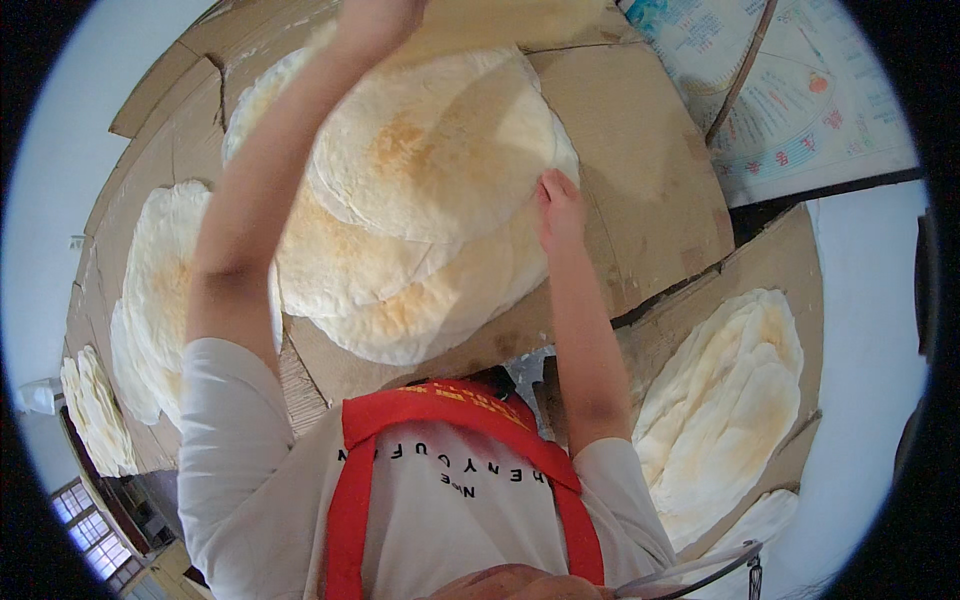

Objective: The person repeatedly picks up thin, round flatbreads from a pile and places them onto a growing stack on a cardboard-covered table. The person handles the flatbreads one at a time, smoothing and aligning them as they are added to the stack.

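Large round flatbreads lie overlapping in a stack on cardboard before me, the top flatbread [427, 150] browned near its middle. My right hand [561, 210] is at its right edge, fingers together and pinching the rim. My left arm reaches over the stack's left side. Only the blurred wrist and part of my left hand [382, 19] show at the top edge; its fingers are cut off. Beside it is a blurred tan sheet [510, 30], perhaps another flatbread; whether the left hand holds it cannot be told. More flatbreads [405, 322] stick out below the top one.
Further flatbreads lie at the left [157, 277], the far left [97, 412] and the lower right [727, 412]. Cardboard sheets [645, 150] with bent edges and a dark gap lie under and beside the stack. A printed sheet [810, 105] and a thin stick [742, 71] are at the upper right.
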`<state>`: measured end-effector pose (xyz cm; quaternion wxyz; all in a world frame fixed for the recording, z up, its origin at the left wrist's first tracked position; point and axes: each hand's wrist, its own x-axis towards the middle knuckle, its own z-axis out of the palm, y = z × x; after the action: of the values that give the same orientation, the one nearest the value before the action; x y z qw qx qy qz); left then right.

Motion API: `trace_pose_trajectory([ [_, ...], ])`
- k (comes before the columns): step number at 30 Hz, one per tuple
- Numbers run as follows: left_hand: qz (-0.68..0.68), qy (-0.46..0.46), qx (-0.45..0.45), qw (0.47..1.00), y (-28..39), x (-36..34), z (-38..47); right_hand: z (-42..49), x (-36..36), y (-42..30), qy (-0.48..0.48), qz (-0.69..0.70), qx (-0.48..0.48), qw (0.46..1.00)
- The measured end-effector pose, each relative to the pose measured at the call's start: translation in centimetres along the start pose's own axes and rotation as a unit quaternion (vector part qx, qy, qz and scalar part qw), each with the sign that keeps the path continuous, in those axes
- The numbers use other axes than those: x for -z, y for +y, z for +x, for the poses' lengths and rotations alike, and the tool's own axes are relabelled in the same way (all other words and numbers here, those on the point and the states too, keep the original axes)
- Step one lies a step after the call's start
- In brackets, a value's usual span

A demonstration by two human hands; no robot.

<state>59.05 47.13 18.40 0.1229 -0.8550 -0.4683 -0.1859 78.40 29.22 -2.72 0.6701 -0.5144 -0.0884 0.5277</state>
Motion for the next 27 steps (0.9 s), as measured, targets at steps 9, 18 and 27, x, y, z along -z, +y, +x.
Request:
trace_pose_trajectory([
  [9, -0.09, 0.019, -0.12, 0.989, 4.5, -3.3, -12.0, 3.0, 1.1, -1.3, -0.096, -0.122, -0.082, 0.984],
  [18, -0.195, -0.047, 0.081, 0.976, 5.9, -7.0, -16.4, 3.6, -0.2, -3.2, 0.011, -0.368, 0.044, 0.929],
  [27, -0.287, -0.051, 0.054, 0.955, 6.9, -5.8, -17.6, 0.7, -3.2, -3.8, -0.21, -0.221, -0.194, 0.933],
])
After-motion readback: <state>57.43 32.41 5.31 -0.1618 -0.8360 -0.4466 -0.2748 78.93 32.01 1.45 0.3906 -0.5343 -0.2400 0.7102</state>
